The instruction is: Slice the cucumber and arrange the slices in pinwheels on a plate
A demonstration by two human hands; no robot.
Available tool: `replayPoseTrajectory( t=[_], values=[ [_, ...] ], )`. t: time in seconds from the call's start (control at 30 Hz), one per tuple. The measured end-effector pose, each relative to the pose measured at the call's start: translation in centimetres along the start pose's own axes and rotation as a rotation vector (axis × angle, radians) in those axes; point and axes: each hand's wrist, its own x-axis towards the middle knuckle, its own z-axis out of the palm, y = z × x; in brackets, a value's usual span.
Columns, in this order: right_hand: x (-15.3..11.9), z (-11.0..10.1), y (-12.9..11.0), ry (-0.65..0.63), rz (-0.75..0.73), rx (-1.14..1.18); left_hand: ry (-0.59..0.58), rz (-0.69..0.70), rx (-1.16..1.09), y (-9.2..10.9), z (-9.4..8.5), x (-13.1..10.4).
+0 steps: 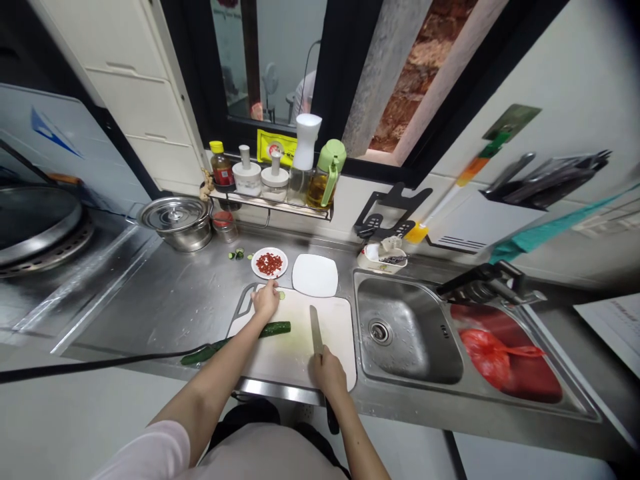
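Observation:
My right hand point(330, 373) is wrapped round the handle of a kitchen knife point(315, 327). The blade points away from me over the right half of a white cutting board point(335, 333). At the board's far left edge, my left hand point(265, 301) reaches forward with its fingers apart, just beside a thin cucumber slice point(281, 295). Beneath my left forearm lies a dark green cucumber point(276, 328), its cut end facing right; the forearm hides its middle. A green length point(200, 355) shows on the forearm's other side, partly under a black cable.
Beyond the board stand a white plate of small red pieces point(269, 263) and a bare white plate point(315, 275). Cucumber scraps point(239, 254) lie to their left. A lidded steel pot point(177, 223) is at back left. The sink point(407, 333) adjoins the board's right side.

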Motion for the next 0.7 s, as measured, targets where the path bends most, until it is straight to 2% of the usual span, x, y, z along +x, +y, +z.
replayPoseTrajectory(
  t=[0.53, 0.7],
  values=[
    [0.08, 0.09, 0.11, 0.01, -0.014, 0.0, -0.015, 0.024, -0.002, -0.01, 0.17, -0.2],
    [0.09, 0.07, 0.04, 0.007, -0.012, -0.01, 0.033, 0.019, -0.071, -0.23, 0.2, -0.03]
  ],
)
